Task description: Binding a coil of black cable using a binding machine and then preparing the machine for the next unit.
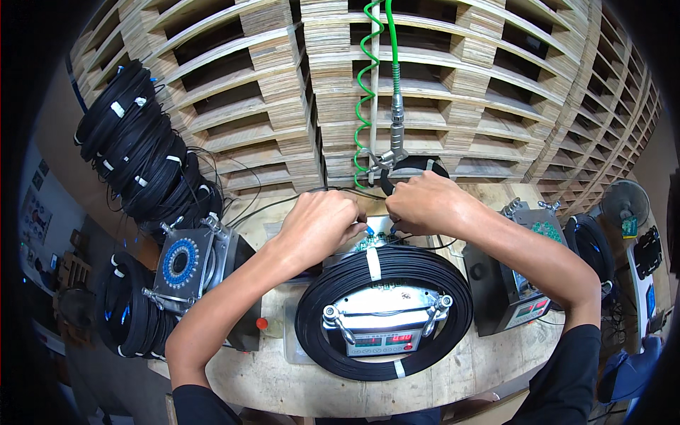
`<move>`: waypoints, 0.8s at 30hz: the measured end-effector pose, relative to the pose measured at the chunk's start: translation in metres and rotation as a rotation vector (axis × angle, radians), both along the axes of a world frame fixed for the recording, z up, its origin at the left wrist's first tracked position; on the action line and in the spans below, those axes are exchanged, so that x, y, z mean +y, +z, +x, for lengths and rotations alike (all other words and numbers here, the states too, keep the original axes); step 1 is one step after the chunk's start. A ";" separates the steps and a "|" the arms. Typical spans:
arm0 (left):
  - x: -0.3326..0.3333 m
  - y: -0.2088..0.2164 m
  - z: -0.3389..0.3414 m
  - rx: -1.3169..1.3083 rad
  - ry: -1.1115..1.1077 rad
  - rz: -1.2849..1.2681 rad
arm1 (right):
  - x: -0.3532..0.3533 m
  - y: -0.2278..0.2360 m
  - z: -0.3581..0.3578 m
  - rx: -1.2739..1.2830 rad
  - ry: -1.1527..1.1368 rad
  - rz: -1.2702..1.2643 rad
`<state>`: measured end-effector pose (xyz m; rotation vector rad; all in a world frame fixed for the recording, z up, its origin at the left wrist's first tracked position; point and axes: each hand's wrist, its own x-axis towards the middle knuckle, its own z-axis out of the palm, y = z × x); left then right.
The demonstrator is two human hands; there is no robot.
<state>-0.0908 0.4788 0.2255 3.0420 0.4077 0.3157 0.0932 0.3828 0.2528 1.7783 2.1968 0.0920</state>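
My left hand and my right hand meet behind a large coil of black cable, fingers closed in a pinch. At the left fingertips shows a small blue cable end; another blue cable end is at the right fingertips, with black cable running off it. Just below them are small green pieces on a metal plate. The coil, bound with white tape, lies around a metal fixture with two clamp levers and a lit red display. My fingers partly hide the cable ends.
Similar clamp fixtures flank me, one with a blue ring at left, one with green pieces at right. Cable coils are piled at far left. A green air hose hangs before stacked pallets. A fan stands at right.
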 end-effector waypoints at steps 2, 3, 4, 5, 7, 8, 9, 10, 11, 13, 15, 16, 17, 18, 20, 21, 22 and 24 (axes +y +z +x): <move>0.000 0.002 0.000 -0.019 -0.024 -0.028 | -0.001 0.003 -0.002 -0.010 0.015 -0.002; -0.001 0.003 -0.001 -0.011 -0.025 -0.028 | -0.001 0.003 -0.003 -0.022 0.031 -0.001; -0.001 0.004 0.000 -0.003 -0.026 -0.028 | 0.000 0.003 -0.004 -0.021 0.031 -0.001; -0.002 0.003 0.000 -0.002 -0.026 -0.028 | 0.000 0.003 -0.005 -0.033 0.030 -0.007; -0.002 0.003 -0.001 -0.003 -0.044 -0.008 | 0.001 0.005 -0.006 -0.046 0.030 -0.009; -0.002 0.003 -0.001 -0.004 -0.043 -0.007 | 0.000 0.005 -0.007 -0.033 0.040 0.002; -0.002 0.003 -0.002 0.002 -0.039 -0.004 | 0.000 0.005 -0.008 -0.019 0.050 0.012; -0.003 0.003 -0.003 0.008 -0.035 -0.002 | 0.000 0.005 -0.008 -0.020 0.053 0.012; -0.003 0.003 -0.003 0.007 -0.033 -0.002 | 0.000 0.005 -0.009 -0.034 0.053 0.008; -0.003 0.004 -0.004 0.014 -0.027 -0.001 | 0.000 0.003 -0.010 -0.047 0.055 0.004; -0.004 0.004 -0.005 0.002 -0.035 0.004 | 0.000 0.003 -0.012 -0.038 0.060 -0.011; -0.004 0.003 -0.005 -0.009 -0.044 0.008 | 0.001 0.004 -0.013 -0.039 0.061 -0.011; -0.003 0.003 -0.004 -0.010 -0.044 0.008 | 0.002 0.005 -0.016 -0.049 0.056 -0.030; -0.002 0.003 -0.003 0.007 -0.033 0.011 | 0.002 0.006 -0.019 -0.059 0.049 -0.049; -0.001 0.003 -0.002 0.023 -0.025 0.013 | 0.007 -0.003 -0.020 -0.027 0.086 -0.031; -0.001 0.003 -0.003 0.012 -0.027 0.032 | 0.010 -0.005 -0.023 0.007 0.126 -0.014; -0.001 0.003 -0.003 0.000 -0.029 0.051 | 0.011 -0.001 -0.027 0.006 0.099 -0.071; 0.000 0.003 -0.001 0.012 -0.021 0.056 | 0.013 -0.008 -0.026 0.021 0.097 -0.073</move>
